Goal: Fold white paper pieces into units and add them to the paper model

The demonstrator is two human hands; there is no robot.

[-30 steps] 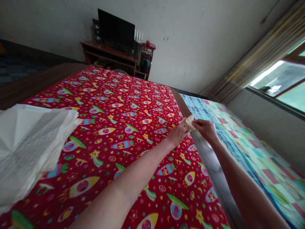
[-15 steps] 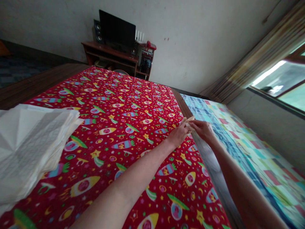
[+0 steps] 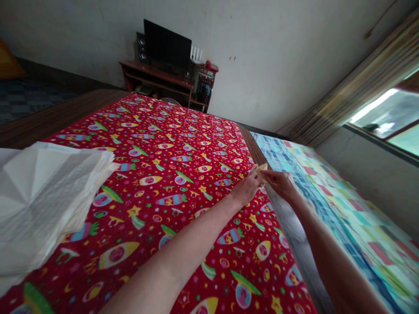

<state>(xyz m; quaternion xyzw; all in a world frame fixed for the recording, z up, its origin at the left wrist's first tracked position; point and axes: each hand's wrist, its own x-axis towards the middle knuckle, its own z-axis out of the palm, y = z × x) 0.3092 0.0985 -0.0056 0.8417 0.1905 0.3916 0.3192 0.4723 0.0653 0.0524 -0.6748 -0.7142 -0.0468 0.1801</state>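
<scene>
we are viewing a red cover (image 3: 183, 179) printed with rockets and stars, and we are finding both bare arms reaching over it toward its right border. we are recording the left hand (image 3: 247, 187) as grasping a small folded cream paper (image 3: 262, 167), its fingers curling around the near left part of the piece. we are noting the right hand (image 3: 283, 182) as meeting the same paper from the right, thumb and fingertips pinching at its edge; how firmly they are pressing, we cannot tell. we are locating the paper at the right border of the red cover, by the dark wooden strip (image 3: 288, 220), its pale points sticking up beyond the fingers; its lower part is hiding behind the hands. on the near left we are listing a stack of sheets (image 3: 59, 187), lying loosely with uneven edges, the top one showing creases and a grey patterned area. to the right of the strip we are seeing a patchwork cloth (image 3: 314, 174) in blue, green and red. at the far side we are logging a wooden desk (image 3: 157, 73) that is bearing a dark monitor (image 3: 166, 43), with a speaker (image 3: 141, 47) standing at its left.
</scene>
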